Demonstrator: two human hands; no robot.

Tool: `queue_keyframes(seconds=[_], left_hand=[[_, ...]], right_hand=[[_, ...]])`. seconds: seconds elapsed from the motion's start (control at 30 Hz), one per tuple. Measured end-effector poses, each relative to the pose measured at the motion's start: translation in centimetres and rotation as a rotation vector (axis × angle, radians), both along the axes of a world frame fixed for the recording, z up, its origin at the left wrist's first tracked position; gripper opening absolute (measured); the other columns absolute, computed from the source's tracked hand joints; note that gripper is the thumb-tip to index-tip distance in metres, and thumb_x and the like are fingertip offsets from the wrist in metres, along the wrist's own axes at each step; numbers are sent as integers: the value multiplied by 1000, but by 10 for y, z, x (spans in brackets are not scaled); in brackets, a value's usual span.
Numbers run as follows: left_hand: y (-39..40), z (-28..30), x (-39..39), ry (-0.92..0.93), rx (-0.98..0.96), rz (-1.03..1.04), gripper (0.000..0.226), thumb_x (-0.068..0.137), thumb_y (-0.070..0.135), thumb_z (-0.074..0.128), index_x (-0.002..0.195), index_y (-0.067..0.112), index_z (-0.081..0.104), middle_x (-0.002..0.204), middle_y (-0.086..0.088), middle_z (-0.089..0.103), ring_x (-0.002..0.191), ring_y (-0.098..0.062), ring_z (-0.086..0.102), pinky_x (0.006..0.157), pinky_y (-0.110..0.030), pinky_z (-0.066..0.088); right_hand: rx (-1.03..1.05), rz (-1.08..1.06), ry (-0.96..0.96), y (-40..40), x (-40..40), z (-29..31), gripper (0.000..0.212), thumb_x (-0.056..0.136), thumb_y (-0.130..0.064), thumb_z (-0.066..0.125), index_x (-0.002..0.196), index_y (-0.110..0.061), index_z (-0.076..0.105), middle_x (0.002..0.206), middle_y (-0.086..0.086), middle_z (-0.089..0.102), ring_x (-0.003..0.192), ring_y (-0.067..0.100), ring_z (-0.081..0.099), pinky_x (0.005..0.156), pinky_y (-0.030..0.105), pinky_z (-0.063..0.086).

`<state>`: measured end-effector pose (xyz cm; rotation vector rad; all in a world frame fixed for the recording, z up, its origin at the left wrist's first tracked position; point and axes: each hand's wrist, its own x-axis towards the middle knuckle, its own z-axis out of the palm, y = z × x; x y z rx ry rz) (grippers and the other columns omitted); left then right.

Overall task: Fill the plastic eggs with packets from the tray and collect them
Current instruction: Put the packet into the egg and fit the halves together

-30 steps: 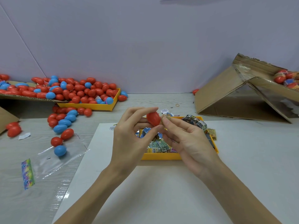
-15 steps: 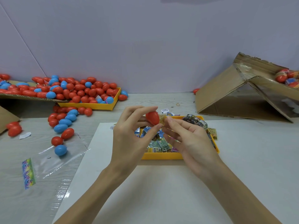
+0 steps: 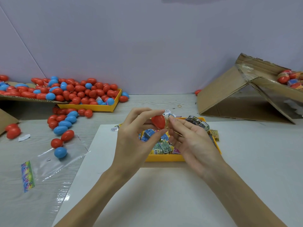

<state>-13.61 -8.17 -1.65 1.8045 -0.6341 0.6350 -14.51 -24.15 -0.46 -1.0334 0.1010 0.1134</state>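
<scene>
Red egg half [image 3: 158, 121] in the left hand [image 3: 136, 138] grip; right hand [image 3: 193, 141] pinches a packet [image 3: 166, 122] into it.

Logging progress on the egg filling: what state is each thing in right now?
Red egg half: open, held in the left hand.
Packet: partly pushed into the egg half by the right hand.
Packet tray: holds many packets.
Egg tray: heaped with red and blue eggs.
Plastic bag: lying flat, a blue egg on it.
Cardboard box: tipped, open.

Both hands raised together, left hand [image 3: 132, 136] and right hand [image 3: 193, 141] fingers pinching.
</scene>
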Motion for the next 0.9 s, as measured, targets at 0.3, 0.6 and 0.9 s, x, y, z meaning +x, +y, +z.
queue_keyframes(seconds=[0.3, 0.6, 0.9], left_hand=[[2, 2, -1, 99, -70, -50, 42, 85, 9, 84, 123, 21, 71, 114, -3, 61, 95, -27, 71, 87, -33, 60], [1, 2, 0, 111, -82, -84, 43, 85, 6, 83, 124, 23, 71, 116, -3, 61, 98, -29, 71, 88, -32, 59], [1, 2, 0, 116, -103, -70, 46, 84, 7, 83, 126, 20, 72, 115, -4, 62, 97, -26, 72, 87, -24, 58]], right_hand=[[-51, -39, -58, 1, -3, 4, 31, 69, -32, 81, 93, -12, 79, 66, -10, 62, 57, 4, 47, 54, 14, 43], [-15, -30, -30, 0, -1, 0, 23, 71, -28, 82, 88, -13, 82, 68, -3, 57, 58, 6, 50, 54, 16, 47], [84, 29, 45, 0, 0, 0, 34, 76, -22, 80, 108, -12, 76, 82, -1, 62, 63, 8, 55, 52, 19, 47]])
